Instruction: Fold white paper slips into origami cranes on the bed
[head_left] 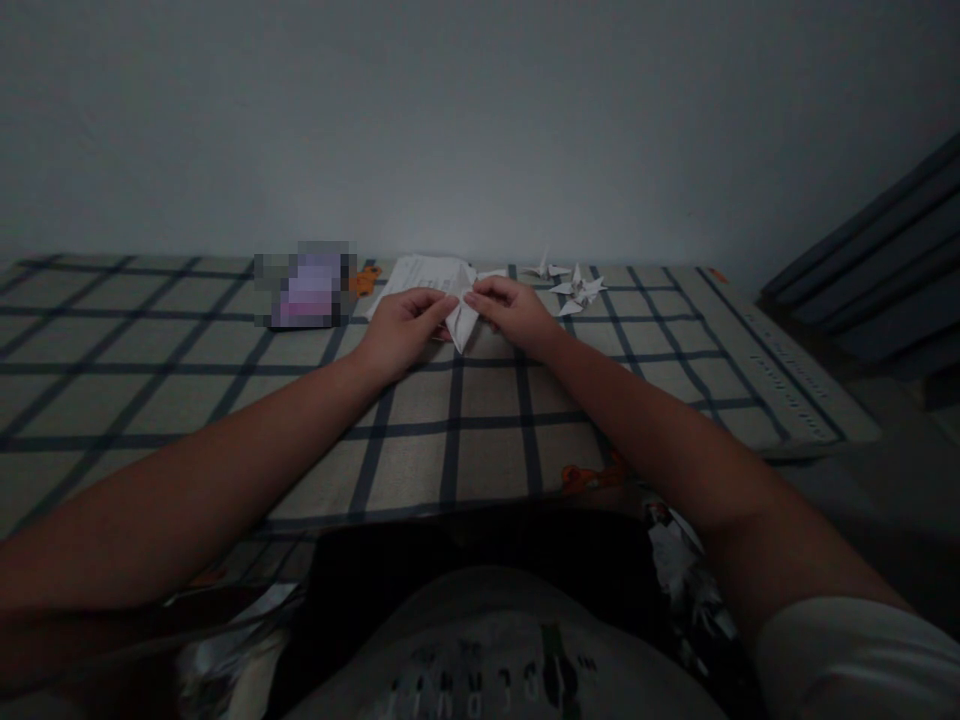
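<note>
My left hand [401, 330] and my right hand [514, 312] meet over a white, partly folded piece of paper [463, 322] that comes to a point toward me. Both hands pinch its upper edges, fingers pressed together on the paper. It rests on or just above a checked cloth [450, 440] with dark blue lines. Behind the hands lies a flat white sheet of paper [424, 272].
Two small folded white paper figures [578, 290] [546, 268] lie to the right of my hands near the wall. A blurred purple object [306, 285] sits to the left, with a small orange thing [366, 280] beside it. A dark slatted surface [877, 280] stands at the far right.
</note>
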